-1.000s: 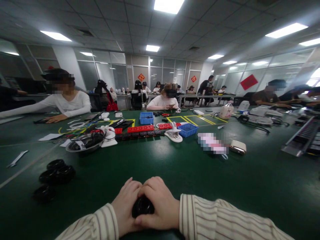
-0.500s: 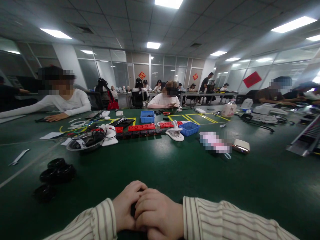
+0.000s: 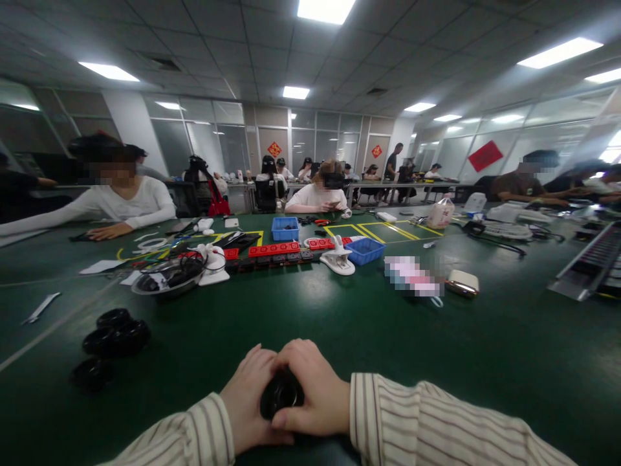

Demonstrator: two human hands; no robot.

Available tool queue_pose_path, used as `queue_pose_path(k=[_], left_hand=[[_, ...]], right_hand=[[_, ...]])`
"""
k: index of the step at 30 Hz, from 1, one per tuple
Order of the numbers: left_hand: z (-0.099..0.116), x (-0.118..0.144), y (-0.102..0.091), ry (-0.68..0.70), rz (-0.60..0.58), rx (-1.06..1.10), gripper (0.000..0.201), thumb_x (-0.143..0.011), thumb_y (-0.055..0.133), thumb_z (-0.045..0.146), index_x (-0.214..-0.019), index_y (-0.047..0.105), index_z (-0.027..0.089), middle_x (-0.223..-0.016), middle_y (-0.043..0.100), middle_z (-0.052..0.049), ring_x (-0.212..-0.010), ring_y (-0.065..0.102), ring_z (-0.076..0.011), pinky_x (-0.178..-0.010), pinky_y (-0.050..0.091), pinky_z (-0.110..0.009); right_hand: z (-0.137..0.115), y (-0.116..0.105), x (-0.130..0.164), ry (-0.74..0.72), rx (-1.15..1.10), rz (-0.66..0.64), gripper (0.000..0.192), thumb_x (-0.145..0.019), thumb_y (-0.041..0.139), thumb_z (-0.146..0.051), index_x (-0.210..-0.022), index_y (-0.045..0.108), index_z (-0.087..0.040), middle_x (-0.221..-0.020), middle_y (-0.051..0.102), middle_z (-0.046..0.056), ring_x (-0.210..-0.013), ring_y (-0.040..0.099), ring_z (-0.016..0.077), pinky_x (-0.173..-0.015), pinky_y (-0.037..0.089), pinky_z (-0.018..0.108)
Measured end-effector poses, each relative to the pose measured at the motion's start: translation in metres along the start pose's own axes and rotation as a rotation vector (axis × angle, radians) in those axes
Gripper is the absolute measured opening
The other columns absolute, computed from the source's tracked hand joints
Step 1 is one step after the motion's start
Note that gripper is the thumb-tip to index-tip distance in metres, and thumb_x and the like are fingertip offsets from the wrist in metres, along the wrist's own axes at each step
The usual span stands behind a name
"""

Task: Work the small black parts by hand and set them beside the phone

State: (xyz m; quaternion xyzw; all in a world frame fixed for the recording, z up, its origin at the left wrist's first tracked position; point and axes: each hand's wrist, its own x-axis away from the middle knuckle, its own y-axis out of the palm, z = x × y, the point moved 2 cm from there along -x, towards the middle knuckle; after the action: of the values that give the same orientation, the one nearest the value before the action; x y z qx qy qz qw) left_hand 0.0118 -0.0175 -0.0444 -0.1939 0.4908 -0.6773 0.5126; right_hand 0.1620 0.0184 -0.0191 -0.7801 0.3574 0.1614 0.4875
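At the near edge of the green table, my left hand (image 3: 250, 395) and my right hand (image 3: 317, 391) are closed around a glossy black round piece (image 3: 281, 395). The left palm presses its left side. My right fingers arch over its far side, and the right thumb lies along its near side. Much of the piece is covered, so its exact kind cannot be told. Several similar black round pieces (image 3: 116, 333), some hollow in the middle, lie together to the left, with one (image 3: 92, 374) a little nearer to me.
Farther back on the table (image 3: 204, 343) are a wrench (image 3: 41, 309), a bowl of dark cables (image 3: 167, 278), red and black strips (image 3: 274, 250), a white clip (image 3: 338, 259), a blue bin (image 3: 366, 250) and a cream-coloured case (image 3: 463, 283). A person (image 3: 121, 194) sits at the left.
My right hand has turned and lifted its fingers over the black piece, leaving more of it in sight. Both hands still hold it. The view has shifted slightly.
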Motion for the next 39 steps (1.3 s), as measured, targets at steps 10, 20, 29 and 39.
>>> queue_pose_path(k=[10,20,29,39], left_hand=[[0.0,-0.01,-0.011,0.048,-0.127,0.166,0.031,-0.053,0.068,0.022,-0.082,0.057,0.017,-0.091,0.051,-0.003,-0.09,0.049,-0.0217,-0.085,0.043,-0.034],[-0.006,-0.01,-0.009,0.084,-0.145,0.154,0.052,-0.056,0.071,0.036,-0.102,0.056,0.02,-0.099,0.051,-0.004,-0.096,0.048,-0.0247,-0.09,0.041,-0.039],[-0.002,-0.003,-0.006,-0.014,0.045,0.037,0.08,-0.04,0.072,0.068,-0.098,0.051,0.017,-0.105,0.052,-0.009,-0.105,0.046,-0.0321,-0.104,0.014,-0.06],[0.003,-0.01,-0.006,-0.009,0.004,0.097,0.037,-0.052,0.07,0.03,-0.08,0.052,0.016,-0.087,0.052,-0.005,-0.085,0.049,-0.0217,-0.082,0.043,-0.039]], right_hand=[[-0.014,0.004,0.002,-0.119,0.175,-0.134,0.014,-0.073,0.05,-0.025,-0.084,0.053,-0.017,-0.09,0.053,0.003,-0.086,0.044,0.0156,-0.077,0.033,0.031],[-0.02,0.003,0.0,-0.315,0.014,-0.094,0.03,-0.072,0.035,-0.029,-0.097,0.046,-0.016,-0.091,0.056,0.004,-0.092,0.049,0.0147,-0.096,0.029,0.036],[-0.001,-0.006,-0.002,0.145,-0.07,0.083,0.065,-0.083,0.022,-0.07,-0.095,0.049,-0.013,-0.088,0.05,0.007,-0.083,0.043,0.0167,-0.078,0.036,0.032],[-0.008,0.004,0.0,0.08,0.116,-0.072,0.027,-0.074,0.055,-0.04,-0.084,0.051,-0.015,-0.084,0.05,0.004,-0.08,0.044,0.0153,-0.075,0.035,0.029]])
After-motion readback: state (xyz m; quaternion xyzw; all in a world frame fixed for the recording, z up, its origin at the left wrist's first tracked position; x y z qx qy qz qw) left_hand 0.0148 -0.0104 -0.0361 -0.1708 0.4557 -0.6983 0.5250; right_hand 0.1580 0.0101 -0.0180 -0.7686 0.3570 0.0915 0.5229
